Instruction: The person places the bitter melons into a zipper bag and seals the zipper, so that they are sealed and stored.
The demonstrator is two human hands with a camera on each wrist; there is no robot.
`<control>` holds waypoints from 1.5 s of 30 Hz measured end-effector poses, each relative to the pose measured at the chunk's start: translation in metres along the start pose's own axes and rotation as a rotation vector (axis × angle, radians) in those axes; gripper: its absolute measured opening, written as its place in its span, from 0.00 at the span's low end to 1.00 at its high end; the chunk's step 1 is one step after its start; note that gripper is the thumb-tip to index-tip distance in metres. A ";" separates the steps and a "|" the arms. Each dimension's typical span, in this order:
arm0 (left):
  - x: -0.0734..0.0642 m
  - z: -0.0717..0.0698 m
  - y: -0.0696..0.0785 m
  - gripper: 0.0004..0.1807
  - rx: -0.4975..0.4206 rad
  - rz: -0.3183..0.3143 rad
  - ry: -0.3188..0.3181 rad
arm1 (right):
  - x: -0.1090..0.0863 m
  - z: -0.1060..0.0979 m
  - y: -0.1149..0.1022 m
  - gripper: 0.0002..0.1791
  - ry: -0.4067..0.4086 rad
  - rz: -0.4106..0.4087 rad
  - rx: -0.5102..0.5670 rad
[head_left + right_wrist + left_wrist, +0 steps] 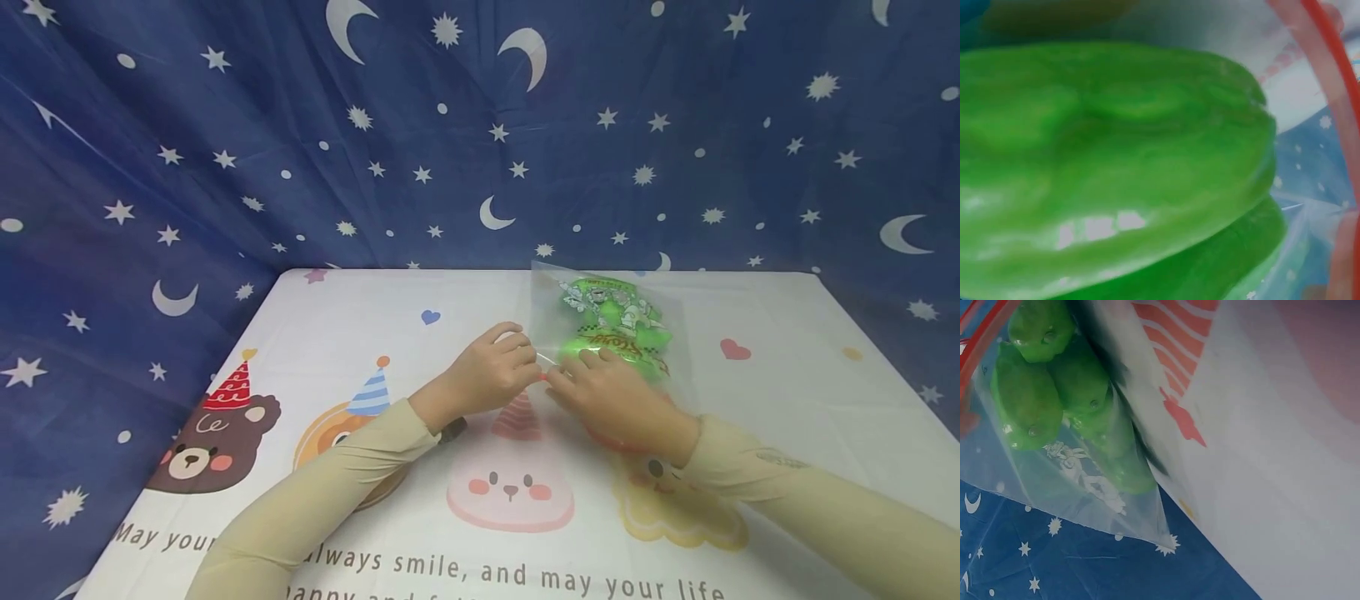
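A clear plastic bag (pixel 551 304) with printed cartoon figures holds several shiny green, lobed pieces (pixel 1025 403) that look like peppers. In the right wrist view one large green piece (pixel 1116 162) fills most of the picture. A red zip strip (pixel 1341 81) runs along the bag's mouth and also shows as a red band (pixel 982 347) in the left wrist view. My left hand (pixel 491 371), fingers curled, pinches the strip's left end. Beside it, my right hand (pixel 618 404) grips the strip with bent fingers, partly covering the bag. Their fingertips are hidden in part.
A white tablecloth (pixel 375 312) with cartoon animals and lettering covers the table. Behind it and on the left hangs a dark blue cloth (pixel 420 108) with moons and stars. The bag's far end lies near the table's back edge.
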State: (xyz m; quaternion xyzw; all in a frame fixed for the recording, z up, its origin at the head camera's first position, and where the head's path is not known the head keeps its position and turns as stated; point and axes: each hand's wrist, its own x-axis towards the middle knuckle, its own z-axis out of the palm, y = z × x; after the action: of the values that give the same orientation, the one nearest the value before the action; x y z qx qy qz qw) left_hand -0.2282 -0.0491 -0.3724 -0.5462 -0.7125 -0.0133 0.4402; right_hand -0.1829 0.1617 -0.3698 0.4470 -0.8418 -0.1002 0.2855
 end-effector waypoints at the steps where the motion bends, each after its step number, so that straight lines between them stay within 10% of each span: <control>1: 0.001 0.000 0.000 0.04 0.003 0.003 -0.003 | 0.001 0.001 0.000 0.12 0.005 0.006 -0.006; 22: -0.010 -0.005 0.002 0.07 0.040 0.029 -0.082 | -0.024 0.005 0.002 0.09 0.042 0.026 -0.016; 45: -0.059 -0.029 -0.014 0.10 -0.019 0.006 -0.085 | -0.055 0.017 0.019 0.10 0.173 -0.033 -0.033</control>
State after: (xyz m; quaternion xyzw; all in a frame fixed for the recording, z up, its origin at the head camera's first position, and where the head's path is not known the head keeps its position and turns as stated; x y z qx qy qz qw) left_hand -0.2204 -0.1143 -0.3856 -0.5526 -0.7288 0.0043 0.4043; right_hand -0.1816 0.2155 -0.3969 0.4630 -0.8046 -0.0798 0.3630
